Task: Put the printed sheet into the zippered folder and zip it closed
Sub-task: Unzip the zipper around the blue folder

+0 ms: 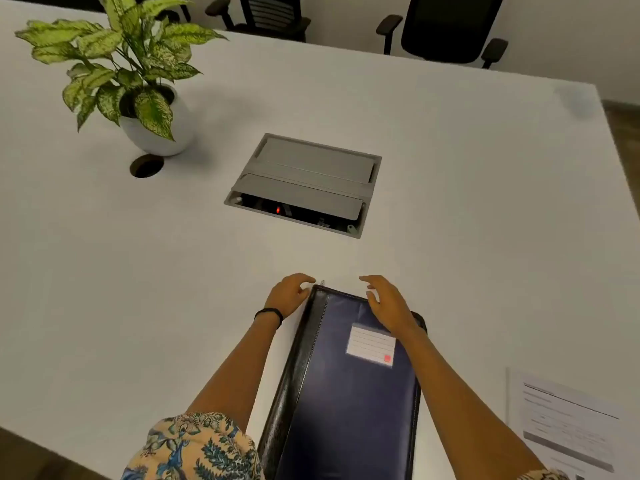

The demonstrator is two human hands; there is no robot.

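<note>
Your bare forearms stretch forward side by side, left hand point(289, 295) and right hand point(386, 303) palms down, fingers loosely curled, black band point(269, 314) on left wrist.

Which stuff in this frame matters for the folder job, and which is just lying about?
Job: folder; sheet, lying outside the folder to its right; left hand and right hand, both at the folder's far end.

Lying about: plant; cable box; grommet hole; chairs.
</note>
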